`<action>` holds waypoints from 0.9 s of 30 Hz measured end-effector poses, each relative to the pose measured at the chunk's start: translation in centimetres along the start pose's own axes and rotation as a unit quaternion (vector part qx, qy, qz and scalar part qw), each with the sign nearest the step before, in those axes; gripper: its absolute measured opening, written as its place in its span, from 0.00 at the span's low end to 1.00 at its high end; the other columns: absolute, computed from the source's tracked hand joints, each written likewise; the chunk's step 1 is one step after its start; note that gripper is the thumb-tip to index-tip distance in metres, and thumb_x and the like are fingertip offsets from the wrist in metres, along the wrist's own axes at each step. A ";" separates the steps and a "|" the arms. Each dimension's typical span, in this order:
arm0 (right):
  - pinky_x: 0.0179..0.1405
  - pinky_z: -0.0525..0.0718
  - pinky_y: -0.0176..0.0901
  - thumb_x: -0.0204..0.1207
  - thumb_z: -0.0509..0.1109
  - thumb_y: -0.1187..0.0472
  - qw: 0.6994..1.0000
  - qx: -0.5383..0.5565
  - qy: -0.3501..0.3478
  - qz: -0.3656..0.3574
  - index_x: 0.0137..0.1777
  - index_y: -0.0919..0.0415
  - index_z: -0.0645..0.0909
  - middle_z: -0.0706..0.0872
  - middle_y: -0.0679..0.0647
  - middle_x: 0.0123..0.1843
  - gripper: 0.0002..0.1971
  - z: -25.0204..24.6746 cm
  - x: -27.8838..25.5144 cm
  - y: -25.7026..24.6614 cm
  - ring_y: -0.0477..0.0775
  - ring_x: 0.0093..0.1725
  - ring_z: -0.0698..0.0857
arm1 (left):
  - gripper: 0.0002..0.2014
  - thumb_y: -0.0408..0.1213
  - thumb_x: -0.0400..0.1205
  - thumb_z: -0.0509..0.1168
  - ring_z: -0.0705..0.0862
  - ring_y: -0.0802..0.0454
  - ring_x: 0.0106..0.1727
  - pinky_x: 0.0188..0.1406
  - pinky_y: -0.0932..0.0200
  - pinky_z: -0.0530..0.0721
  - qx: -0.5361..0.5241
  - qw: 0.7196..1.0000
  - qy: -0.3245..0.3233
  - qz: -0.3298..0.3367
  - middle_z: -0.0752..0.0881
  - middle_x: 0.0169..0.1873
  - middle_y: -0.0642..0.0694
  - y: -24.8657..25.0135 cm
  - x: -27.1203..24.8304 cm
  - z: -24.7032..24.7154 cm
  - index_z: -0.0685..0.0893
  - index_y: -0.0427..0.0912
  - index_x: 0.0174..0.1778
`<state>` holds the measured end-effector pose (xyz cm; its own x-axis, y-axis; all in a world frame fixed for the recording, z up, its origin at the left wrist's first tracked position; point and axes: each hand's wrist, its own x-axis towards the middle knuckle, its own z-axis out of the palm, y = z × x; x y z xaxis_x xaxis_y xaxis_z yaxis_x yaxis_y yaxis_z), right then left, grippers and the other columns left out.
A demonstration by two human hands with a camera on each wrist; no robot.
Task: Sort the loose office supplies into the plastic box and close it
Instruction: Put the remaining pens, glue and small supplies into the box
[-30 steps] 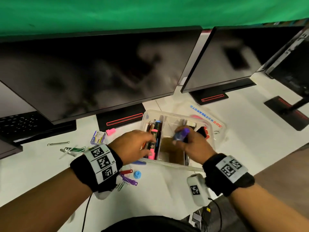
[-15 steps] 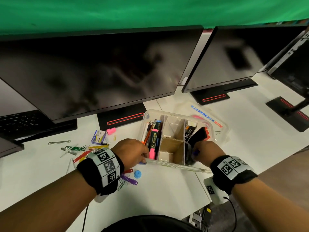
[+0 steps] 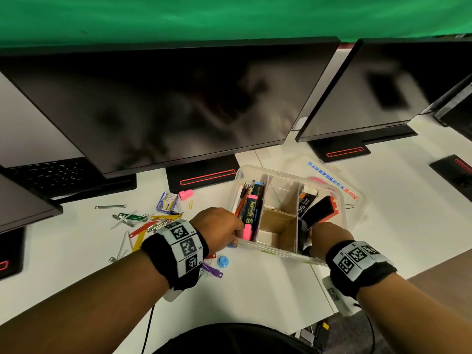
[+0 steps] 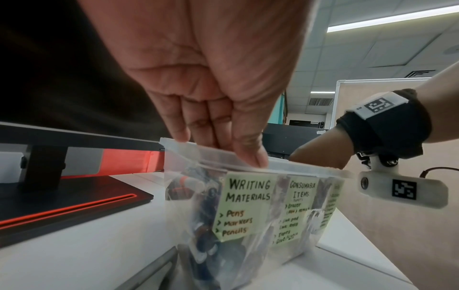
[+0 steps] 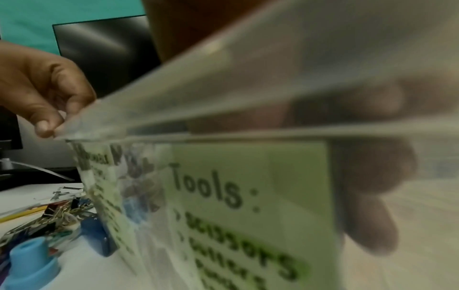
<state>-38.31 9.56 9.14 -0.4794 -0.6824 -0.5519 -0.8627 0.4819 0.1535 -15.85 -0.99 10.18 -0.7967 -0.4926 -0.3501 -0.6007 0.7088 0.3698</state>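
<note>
Both hands steadied the open plastic box at the tabletop's near edge.

Head view: the left hand and right hand held the plastic box by its near rim, likely to steady it, loose clips still unsorted beside it. Left wrist view: fingers curled over the rim above the labels. Right wrist view: blurred, but fingers seemingly gripped behind the wall.

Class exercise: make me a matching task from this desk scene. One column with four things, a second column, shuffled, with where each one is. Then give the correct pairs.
Things
1. pink highlighter
2. blue pushpin
3. staple box
4. box lid

Places
A. on the desk, beside the left wrist
B. left compartment of the plastic box
C. behind the box, flat
D. near the monitor stand, by a pink cap

Pairs: 1-B, 2-A, 3-D, 4-C
</note>
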 end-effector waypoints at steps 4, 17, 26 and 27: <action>0.36 0.77 0.37 0.74 0.68 0.57 1.000 -0.009 0.010 0.008 0.43 0.56 0.79 0.77 0.46 0.30 0.04 -1.0 -0.5 -0.3 0.48 0.34 0.79 | 0.11 0.42 0.82 0.63 0.82 0.48 0.57 0.56 0.61 0.76 -0.012 1.000 0.000 0.014 0.87 0.54 0.47 -0.4 -0.3 0.2 0.86 0.48 0.58; 0.46 0.84 0.44 0.73 0.70 0.46 0.954 0.098 0.091 -0.268 0.51 0.54 0.84 0.87 0.51 0.48 0.14 -2.7 -4.5 -8.4 0.52 0.46 0.85 | 0.11 0.37 0.83 0.60 0.78 0.52 0.66 0.68 0.60 0.73 -0.064 0.987 0.111 -0.097 0.82 0.62 0.51 -9.4 -4.2 2.2 0.85 0.48 0.57; 0.54 0.80 0.38 0.80 0.63 0.55 0.934 0.138 0.121 -0.307 0.63 0.50 0.81 0.87 0.47 0.60 0.14 1.8 -3.5 -8.3 0.50 0.57 0.85 | 0.13 0.35 0.82 0.60 0.82 0.48 0.63 0.62 0.58 0.77 -0.059 0.984 0.004 -0.169 0.86 0.59 0.47 -12.5 -5.7 4.4 0.86 0.46 0.58; 0.54 0.80 0.38 0.81 0.63 0.54 0.934 0.138 0.125 -0.306 0.64 0.49 0.81 0.87 0.47 0.60 0.14 1.9 -3.4 -8.4 0.49 0.57 0.85 | 0.13 0.36 0.82 0.60 0.82 0.48 0.63 0.62 0.58 0.77 -0.057 0.986 0.005 -0.159 0.86 0.59 0.47 -12.0 -5.3 4.6 0.86 0.46 0.58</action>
<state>-29.14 8.90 8.20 0.0376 -0.9666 -0.2534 -0.9294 0.0594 -0.3644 -4.09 -4.58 3.58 -0.5673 -0.6855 -0.4563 -0.8232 0.4570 0.3368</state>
